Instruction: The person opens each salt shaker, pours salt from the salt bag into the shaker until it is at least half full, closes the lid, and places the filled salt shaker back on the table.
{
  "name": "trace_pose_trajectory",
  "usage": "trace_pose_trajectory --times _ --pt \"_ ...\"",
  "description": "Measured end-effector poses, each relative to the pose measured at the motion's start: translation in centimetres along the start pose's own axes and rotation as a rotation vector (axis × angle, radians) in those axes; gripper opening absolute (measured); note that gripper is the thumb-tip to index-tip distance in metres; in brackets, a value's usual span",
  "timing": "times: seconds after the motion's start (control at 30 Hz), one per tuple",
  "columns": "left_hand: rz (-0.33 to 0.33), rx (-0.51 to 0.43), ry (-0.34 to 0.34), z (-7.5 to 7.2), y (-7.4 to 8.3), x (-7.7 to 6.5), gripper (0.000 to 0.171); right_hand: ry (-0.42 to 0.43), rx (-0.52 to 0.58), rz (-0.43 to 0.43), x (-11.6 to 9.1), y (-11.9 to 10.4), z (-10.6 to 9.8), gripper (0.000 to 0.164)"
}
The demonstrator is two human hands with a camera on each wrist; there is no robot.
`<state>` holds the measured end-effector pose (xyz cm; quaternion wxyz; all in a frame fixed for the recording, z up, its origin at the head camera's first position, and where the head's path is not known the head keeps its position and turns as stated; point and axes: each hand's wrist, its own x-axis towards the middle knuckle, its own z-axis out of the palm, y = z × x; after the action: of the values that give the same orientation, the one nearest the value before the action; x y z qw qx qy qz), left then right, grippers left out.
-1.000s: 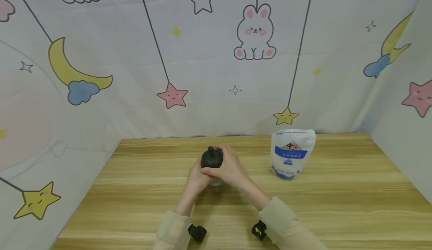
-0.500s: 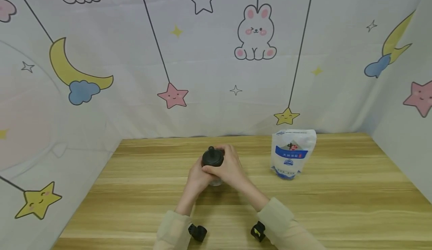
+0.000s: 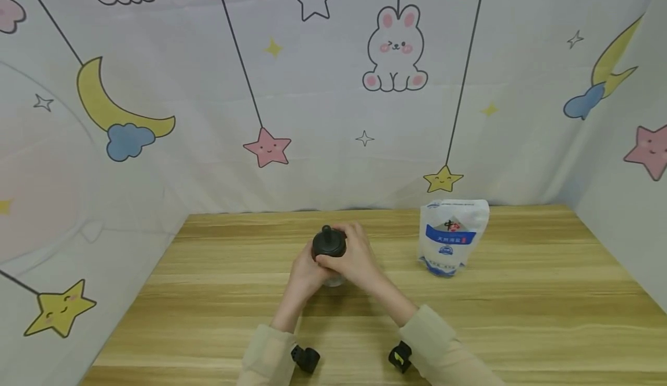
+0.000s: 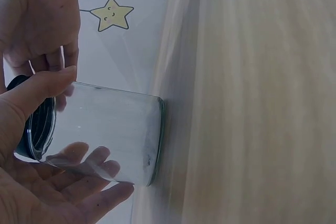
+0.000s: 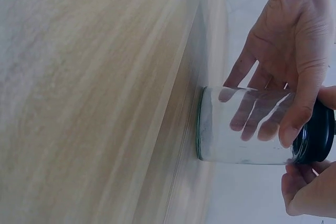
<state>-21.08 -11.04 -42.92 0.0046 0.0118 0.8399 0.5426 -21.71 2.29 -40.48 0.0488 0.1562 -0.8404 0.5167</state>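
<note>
Head view shows me the left hand (image 3: pixel 306 271) curled round an upright glass jar (image 4: pixel 113 121), likely steadying it, while the right hand (image 3: pixel 358 260) grips its black lid (image 3: pixel 329 246). The jar seems to rest on the counter (image 3: pixel 521 299); a sea-salt pouch (image 3: pixel 450 239) stands to its right.

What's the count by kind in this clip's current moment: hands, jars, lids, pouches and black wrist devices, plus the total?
Hands, left hand and right hand: 2
Glass jar: 1
Black lid: 1
White-and-blue pouch: 1
Wrist devices, left device and right device: 2
Total: 7
</note>
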Motion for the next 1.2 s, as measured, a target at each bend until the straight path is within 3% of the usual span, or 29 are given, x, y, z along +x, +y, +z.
trace_pose_trajectory --times 0.4,0.83,1.0,1.2 --pt "-0.024 -0.001 0.02 0.1 0.0 -0.01 0.069 -0.023 0.015 0.008 -0.03 0.04 0.11 0.068" --pt "0.003 -0.004 0.003 -0.08 0.06 -0.11 0.071 -0.067 0.037 -0.002 -0.22 -0.23 -0.25 0.077" --pt "0.002 0.021 0.015 -0.1 0.05 -0.09 0.07 -0.032 -0.008 0.03 -0.17 -0.33 -0.22 0.087" --pt "0.0 0.026 0.029 -0.05 0.11 -0.07 0.07 0.0 -0.059 0.034 -0.04 -0.3 0.03 0.08"
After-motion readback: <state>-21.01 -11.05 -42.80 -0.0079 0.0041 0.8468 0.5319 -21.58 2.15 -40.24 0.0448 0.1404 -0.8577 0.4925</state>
